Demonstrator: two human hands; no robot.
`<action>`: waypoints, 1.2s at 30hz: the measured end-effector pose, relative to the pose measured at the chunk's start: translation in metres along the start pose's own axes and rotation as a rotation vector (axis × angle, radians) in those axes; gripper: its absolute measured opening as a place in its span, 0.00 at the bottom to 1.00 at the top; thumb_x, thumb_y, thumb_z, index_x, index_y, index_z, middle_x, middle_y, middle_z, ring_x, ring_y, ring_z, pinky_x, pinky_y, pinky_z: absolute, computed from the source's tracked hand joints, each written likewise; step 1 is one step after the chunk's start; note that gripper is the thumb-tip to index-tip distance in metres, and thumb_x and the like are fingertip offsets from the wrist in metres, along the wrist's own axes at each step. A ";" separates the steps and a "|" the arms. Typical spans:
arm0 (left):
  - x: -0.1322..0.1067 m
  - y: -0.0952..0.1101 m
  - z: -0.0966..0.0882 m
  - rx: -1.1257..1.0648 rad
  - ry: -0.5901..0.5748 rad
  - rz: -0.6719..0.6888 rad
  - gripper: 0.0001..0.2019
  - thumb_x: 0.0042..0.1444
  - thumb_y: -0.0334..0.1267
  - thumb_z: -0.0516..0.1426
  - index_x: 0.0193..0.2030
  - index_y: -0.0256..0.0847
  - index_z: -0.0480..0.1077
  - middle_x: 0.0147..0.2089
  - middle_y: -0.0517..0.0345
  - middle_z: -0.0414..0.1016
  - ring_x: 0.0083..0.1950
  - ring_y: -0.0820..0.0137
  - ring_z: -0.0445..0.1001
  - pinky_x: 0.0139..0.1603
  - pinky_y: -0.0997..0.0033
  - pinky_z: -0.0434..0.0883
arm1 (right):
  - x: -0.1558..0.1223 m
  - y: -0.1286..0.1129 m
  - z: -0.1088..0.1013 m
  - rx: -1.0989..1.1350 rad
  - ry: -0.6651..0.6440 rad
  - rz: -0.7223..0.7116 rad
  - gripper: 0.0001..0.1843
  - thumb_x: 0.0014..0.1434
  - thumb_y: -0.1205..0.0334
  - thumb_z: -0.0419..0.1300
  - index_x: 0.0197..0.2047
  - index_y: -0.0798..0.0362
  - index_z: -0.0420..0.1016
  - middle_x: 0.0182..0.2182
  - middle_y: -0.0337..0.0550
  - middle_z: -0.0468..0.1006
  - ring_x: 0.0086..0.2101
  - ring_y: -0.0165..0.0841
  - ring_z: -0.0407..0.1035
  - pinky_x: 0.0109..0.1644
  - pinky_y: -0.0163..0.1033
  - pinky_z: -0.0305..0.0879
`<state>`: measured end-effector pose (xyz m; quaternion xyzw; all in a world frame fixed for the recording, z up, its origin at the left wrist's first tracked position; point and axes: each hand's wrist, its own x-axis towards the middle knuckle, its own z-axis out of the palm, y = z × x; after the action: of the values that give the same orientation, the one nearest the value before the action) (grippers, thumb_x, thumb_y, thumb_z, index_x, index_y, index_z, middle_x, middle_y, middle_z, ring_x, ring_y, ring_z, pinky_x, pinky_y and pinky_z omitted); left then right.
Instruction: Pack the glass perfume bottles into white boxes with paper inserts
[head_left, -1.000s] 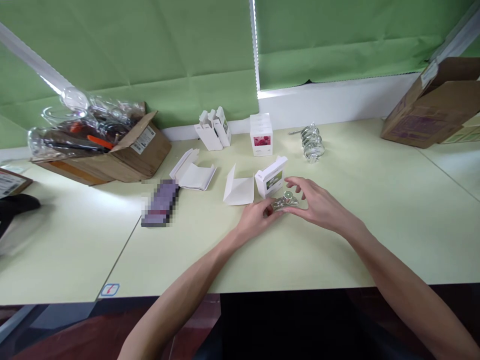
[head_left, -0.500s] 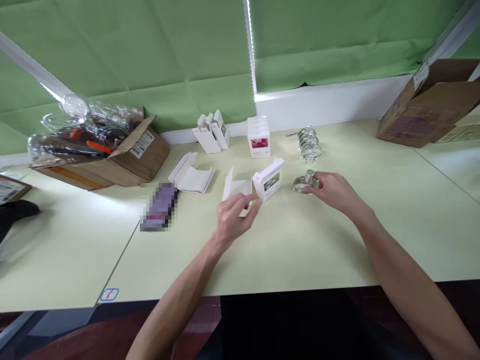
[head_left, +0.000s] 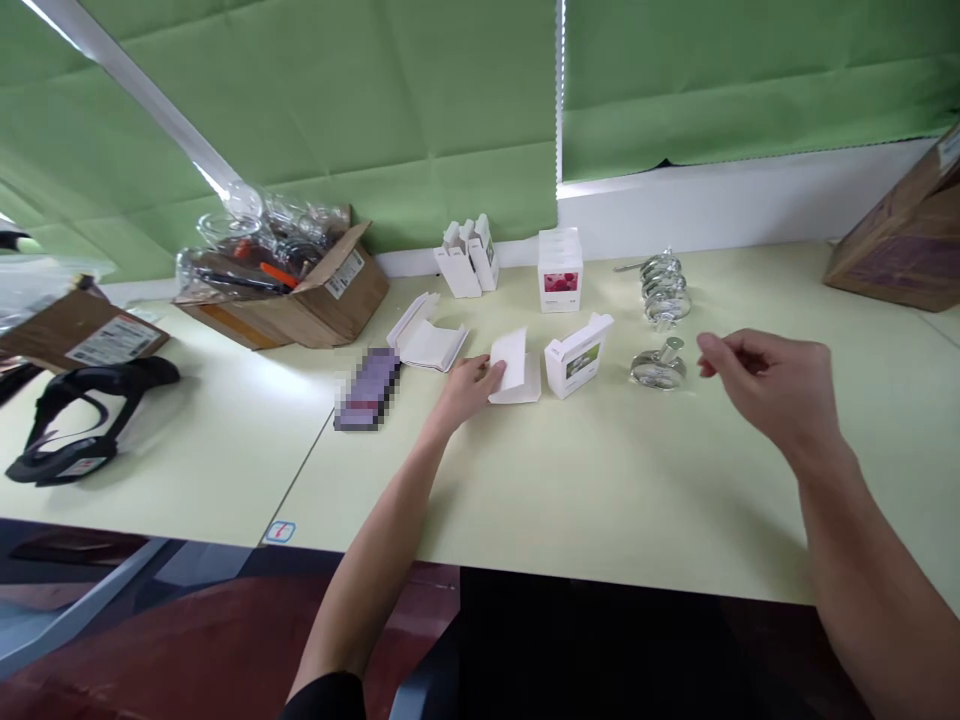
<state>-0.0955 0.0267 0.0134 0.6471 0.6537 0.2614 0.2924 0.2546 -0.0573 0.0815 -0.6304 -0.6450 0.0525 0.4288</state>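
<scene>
My left hand (head_left: pixel 466 388) is closed on the left flap of a folded white card insert (head_left: pixel 528 382), fingers behind it and thumb in front. To the right of the insert stands a white carton (head_left: pixel 576 360) with a green picture and its top flaps up. A flat glass bottle (head_left: pixel 658 368) with a silver-green cap rests further right. Beside the bottle and apart from it, my right hand (head_left: pixel 780 385) hovers above the table with its fingers curled in and nothing visible in them.
Several bottles (head_left: pixel 664 285) stand in a row behind. White cartons with a red picture (head_left: pixel 560 290), narrow open cartons (head_left: pixel 469 262) and stacked white inserts (head_left: pixel 429 342) sit at the back. A phone (head_left: pixel 367 390), cardboard boxes (head_left: pixel 330 300) and a black headset (head_left: pixel 90 425) lie left.
My right hand has let go of the bottle and moved right, away from it. My left hand has taken hold of the white insert, whose flap now stands raised. The view has shifted left.
</scene>
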 end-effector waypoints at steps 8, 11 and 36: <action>-0.009 0.002 0.007 0.110 -0.052 -0.004 0.30 0.58 0.63 0.56 0.57 0.41 0.71 0.63 0.41 0.66 0.66 0.51 0.62 0.57 0.62 0.67 | -0.048 -0.035 0.085 0.443 -0.696 -0.001 0.21 0.63 0.54 0.61 0.58 0.49 0.75 0.53 0.53 0.79 0.35 0.36 0.78 0.34 0.43 0.79; -0.010 0.003 0.007 0.116 -0.092 0.010 0.30 0.58 0.61 0.55 0.59 0.42 0.71 0.61 0.42 0.66 0.67 0.51 0.61 0.59 0.62 0.66 | -0.054 -0.038 0.102 0.548 -0.781 0.093 0.29 0.63 0.52 0.61 0.65 0.49 0.68 0.62 0.57 0.71 0.39 0.36 0.78 0.36 0.44 0.80; -0.037 0.036 0.014 0.331 -0.131 0.065 0.31 0.52 0.51 0.63 0.59 0.40 0.64 0.58 0.42 0.68 0.62 0.49 0.66 0.57 0.55 0.68 | -0.053 -0.042 0.115 0.894 -0.934 0.347 0.32 0.64 0.47 0.61 0.68 0.44 0.63 0.64 0.50 0.67 0.52 0.40 0.71 0.40 0.41 0.77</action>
<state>-0.0610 -0.0095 0.0317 0.7230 0.6459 0.1169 0.2154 0.1423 -0.0563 0.0093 -0.3975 -0.5683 0.6504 0.3098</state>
